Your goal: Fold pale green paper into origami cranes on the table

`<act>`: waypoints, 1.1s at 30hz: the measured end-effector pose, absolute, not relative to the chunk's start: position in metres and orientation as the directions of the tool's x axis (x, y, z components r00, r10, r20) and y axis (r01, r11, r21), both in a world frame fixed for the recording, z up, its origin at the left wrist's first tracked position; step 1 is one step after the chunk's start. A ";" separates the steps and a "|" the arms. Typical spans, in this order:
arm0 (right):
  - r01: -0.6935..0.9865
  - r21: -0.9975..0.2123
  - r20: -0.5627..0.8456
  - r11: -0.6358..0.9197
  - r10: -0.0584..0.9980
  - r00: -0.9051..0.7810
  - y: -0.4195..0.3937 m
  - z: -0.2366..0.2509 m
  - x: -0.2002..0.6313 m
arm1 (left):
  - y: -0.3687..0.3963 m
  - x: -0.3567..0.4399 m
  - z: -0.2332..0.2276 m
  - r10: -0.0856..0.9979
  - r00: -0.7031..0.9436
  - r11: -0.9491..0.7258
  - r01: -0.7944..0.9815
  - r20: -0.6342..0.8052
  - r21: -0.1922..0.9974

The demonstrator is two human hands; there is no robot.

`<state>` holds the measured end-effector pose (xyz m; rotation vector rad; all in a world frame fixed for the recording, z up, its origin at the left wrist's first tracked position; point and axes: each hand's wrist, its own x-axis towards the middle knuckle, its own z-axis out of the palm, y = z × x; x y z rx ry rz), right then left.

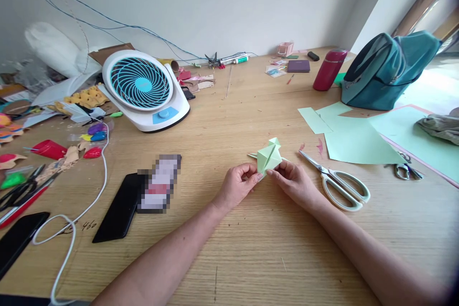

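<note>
— What've the fingers got?

— Folded green paper [268, 157]. Left hand [238, 184] pinches its lower left corner, thumb & forefinger shut on it. Right hand [294, 181] does the same on the lower right corner, fingertips closed on the paper. The two hands nearly meet under it.

— Where's the paper sit?

— Mid-table, tilted up off the wood, pointed top leaning away from the person. A thin green strip pokes out on its left side, flat on the table [251, 248].

— Room around the hands?

— Plenty in front: bare wood from the wrists back to the near edge, only the forearms across it. Beyond the paper it's open wood too, w/ a board seam running toward the wall.

— Right side?

— Tighter. White-handled scissors [337, 184] lie just beside the right hand, blades pointing up-left toward the paper, not touching. Past them, green paper sheets [355, 141], edges overlapping, then a smaller pair of scissors [405, 170]. A teal backpack [387, 69] & a red bottle [328, 71] stand farther back, well apart from the hands.

— Left side?

— Black phone [120, 208] flat, near the left forearm but apart, w/ a blurred card on its upper corner. White cable [71, 224] loops toward the near-left edge. A white & blue fan [143, 88] stands behind, well clear. Far left edge: scraps, red cup [48, 149], more scissors, all crowded.
</note>
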<state>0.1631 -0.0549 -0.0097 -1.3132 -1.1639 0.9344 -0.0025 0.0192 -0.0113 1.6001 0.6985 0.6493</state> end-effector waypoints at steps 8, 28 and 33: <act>0.226 -0.969 0.140 0.100 0.975 0.170 -0.058 -0.006 0.162 | 0.020 -0.003 -0.008 0.758 0.651 -0.107 0.074 0.033 0.991; 0.523 -0.842 0.171 0.130 0.985 0.032 -0.063 -0.006 0.158 | 0.025 -0.006 -0.007 0.786 0.618 -0.060 0.061 0.010 0.996; 0.485 -0.867 0.167 0.117 0.984 0.061 -0.065 -0.005 0.154 | 0.021 -0.007 -0.005 0.761 0.649 -0.094 0.096 0.009 0.991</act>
